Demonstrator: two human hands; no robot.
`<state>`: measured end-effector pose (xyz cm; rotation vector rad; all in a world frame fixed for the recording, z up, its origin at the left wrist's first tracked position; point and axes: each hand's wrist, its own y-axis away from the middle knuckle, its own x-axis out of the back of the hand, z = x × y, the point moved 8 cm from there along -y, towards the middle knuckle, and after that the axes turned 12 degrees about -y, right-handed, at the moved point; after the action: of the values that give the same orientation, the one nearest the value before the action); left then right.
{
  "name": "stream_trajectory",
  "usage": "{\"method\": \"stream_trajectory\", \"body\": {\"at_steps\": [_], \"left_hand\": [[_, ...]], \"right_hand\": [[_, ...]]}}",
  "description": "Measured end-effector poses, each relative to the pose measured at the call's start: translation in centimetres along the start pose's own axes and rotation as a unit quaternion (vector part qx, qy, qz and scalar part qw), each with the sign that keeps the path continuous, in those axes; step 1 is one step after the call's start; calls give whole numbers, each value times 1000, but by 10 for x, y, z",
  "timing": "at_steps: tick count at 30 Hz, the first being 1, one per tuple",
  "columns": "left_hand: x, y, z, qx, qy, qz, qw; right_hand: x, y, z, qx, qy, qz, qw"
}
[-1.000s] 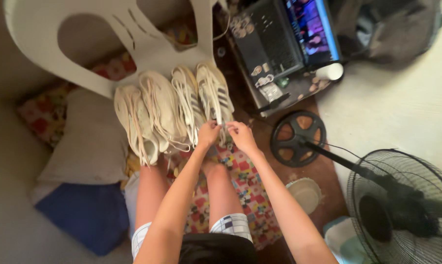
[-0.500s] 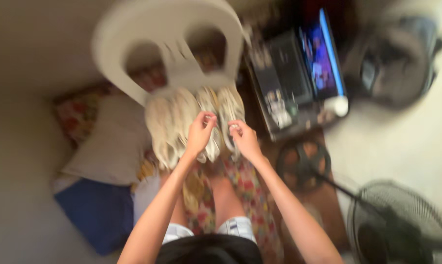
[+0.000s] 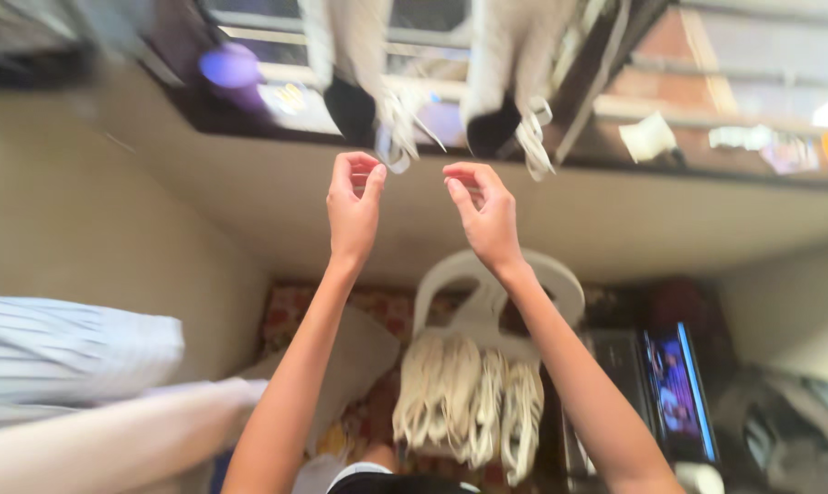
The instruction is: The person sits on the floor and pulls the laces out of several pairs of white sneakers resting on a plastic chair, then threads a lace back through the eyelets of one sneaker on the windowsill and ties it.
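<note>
Both hands have risen from the shoes on the chair seat, where they were half a second ago, and the view has swung upward with them, so a window now fills the top of the picture.

Across that top runs the window sill (image 3: 249,119), dark and blurred, with the pale wall (image 3: 615,220) below it. Two whitish shoes hang at the window: the left hanging shoe (image 3: 350,64) and the right hanging shoe (image 3: 501,73), each with a dark opening at its lower end and loose white laces dangling beneath. A striped cloth (image 3: 66,352) lies at the left edge.

Lower down stands the white plastic chair (image 3: 487,284), and on its seat lies a row of cream shoes (image 3: 469,402), well apart from both hands. A laptop (image 3: 675,393) with a lit screen sits on the floor to the right of the chair.

The left hand (image 3: 354,206) is raised just under the laces of the left hanging shoe, fingertips pinched together; whether a lace is between them cannot be told through the blur. The right hand (image 3: 483,210) is loosely curled with fingers bent, grasping nothing visible, just below and left of the right hanging shoe's laces.
</note>
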<state>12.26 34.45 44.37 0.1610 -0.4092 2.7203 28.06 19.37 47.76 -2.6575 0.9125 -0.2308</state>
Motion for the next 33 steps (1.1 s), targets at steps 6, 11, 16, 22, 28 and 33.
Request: {"method": "stream_trajectory", "body": {"at_steps": [6, 11, 16, 22, 28, 33], "left_hand": [[39, -121, -24, -159, -102, 113, 976], [13, -179, -52, -192, -92, 27, 977], [12, -173, -53, -169, -107, 32, 979], [54, -130, -7, -240, -150, 108, 953], [64, -65, 6, -102, -193, 35, 975], [58, 6, 69, -304, -218, 48, 926]], "right_hand": [[-73, -116, 38, 23, 60, -71, 995], [-113, -178, 85, 72, 102, -105, 987], [-118, -191, 121, -11, -33, -67, 997], [-129, -167, 71, 64, -3, -114, 991], [-104, -88, 6, 85, -1, -75, 994], [-73, -29, 2, -57, -68, -5, 996]]}}
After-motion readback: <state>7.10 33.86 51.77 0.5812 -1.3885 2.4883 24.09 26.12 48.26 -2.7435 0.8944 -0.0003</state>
